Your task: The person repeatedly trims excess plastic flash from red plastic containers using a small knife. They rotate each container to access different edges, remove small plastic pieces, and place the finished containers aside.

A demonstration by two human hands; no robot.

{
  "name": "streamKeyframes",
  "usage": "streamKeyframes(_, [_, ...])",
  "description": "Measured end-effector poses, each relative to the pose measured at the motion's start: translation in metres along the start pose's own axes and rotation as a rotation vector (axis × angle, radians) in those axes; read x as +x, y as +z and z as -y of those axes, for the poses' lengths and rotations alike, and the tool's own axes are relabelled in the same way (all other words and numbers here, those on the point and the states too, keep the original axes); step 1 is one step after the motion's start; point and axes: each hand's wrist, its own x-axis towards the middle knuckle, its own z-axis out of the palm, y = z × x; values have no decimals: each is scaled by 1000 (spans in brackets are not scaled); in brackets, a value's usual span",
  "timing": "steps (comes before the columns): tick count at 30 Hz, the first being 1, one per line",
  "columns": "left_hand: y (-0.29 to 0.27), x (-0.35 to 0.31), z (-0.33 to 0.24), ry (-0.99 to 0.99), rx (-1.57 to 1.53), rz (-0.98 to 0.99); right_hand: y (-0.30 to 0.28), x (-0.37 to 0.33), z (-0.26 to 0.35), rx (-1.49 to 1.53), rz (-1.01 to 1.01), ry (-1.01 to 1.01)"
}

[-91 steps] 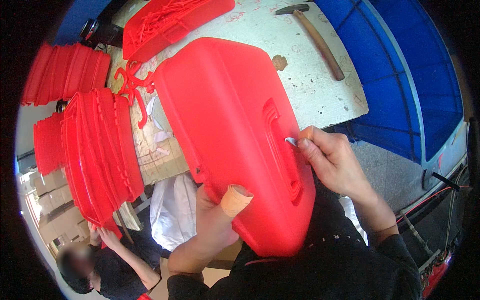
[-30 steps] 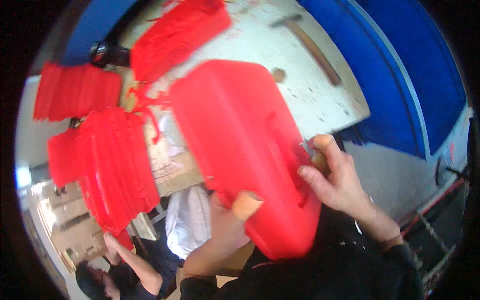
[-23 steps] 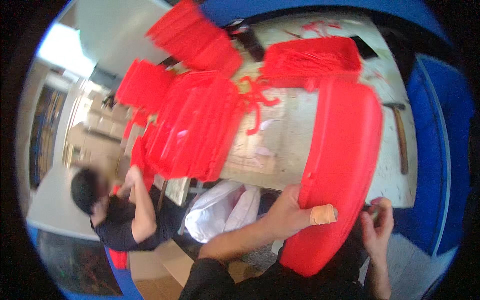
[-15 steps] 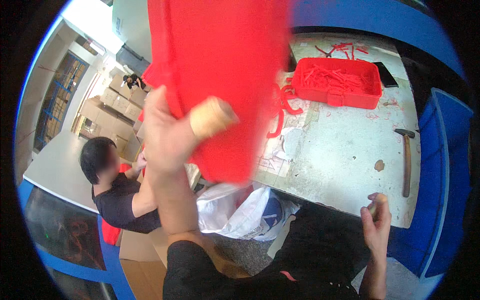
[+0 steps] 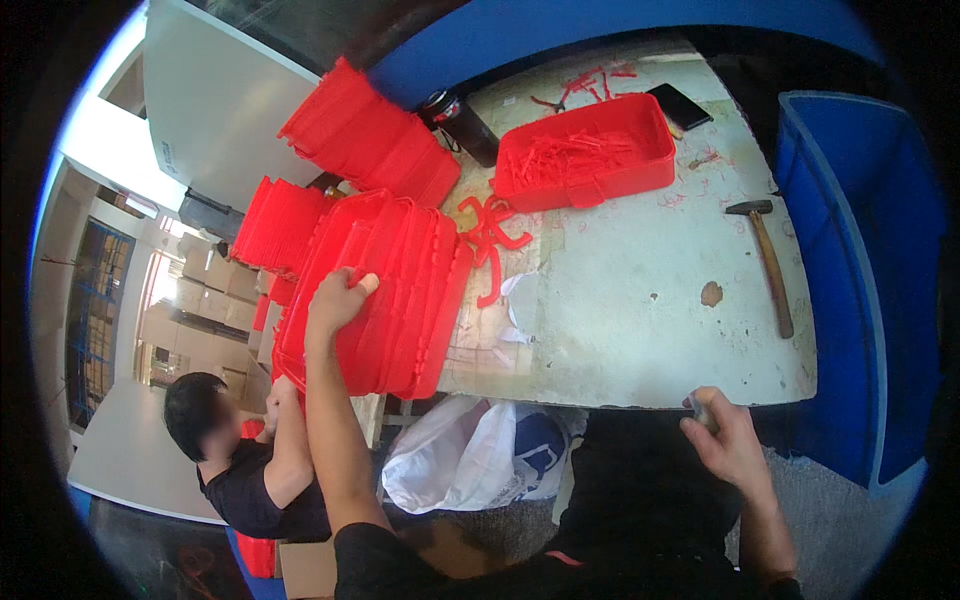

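My left hand (image 5: 340,300), with a pale yellow wrap on its thumb, is at the red plastic box (image 5: 290,335) on the near side of a nested stack (image 5: 415,300). Its fingers curl over the box's wall and are partly hidden. By the table's front edge, my right hand (image 5: 730,440) is closed, thumb against fingers. A small greyish thing (image 5: 703,412) shows at its fingertips, too small to name. Curved red plastic pieces (image 5: 490,235) lie right of the stack. Beyond them stands a red box (image 5: 580,190) holding thin red scraps.
More stacked red boxes (image 5: 370,130) and a black bottle (image 5: 462,128) stand at the back. A hammer (image 5: 770,265) and a phone (image 5: 680,106) lie on the table (image 5: 640,320). At right is a blue bin (image 5: 835,250). A white bag (image 5: 450,460) hangs below; a co-worker (image 5: 250,470) sits left.
My left hand has come down with a red box from close before the camera to the stack. The view has shifted. My right hand stays near the table's front edge.
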Motion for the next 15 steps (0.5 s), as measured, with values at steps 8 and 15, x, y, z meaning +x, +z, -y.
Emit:
streamKeyframes(8, [-16,-37,-56,281,-666,-211,-6,8,-7,-186,-59,73])
streamKeyframes(15, [174,-67,-150,537,-535,-49,-9,54,-72,-779,-401,-105])
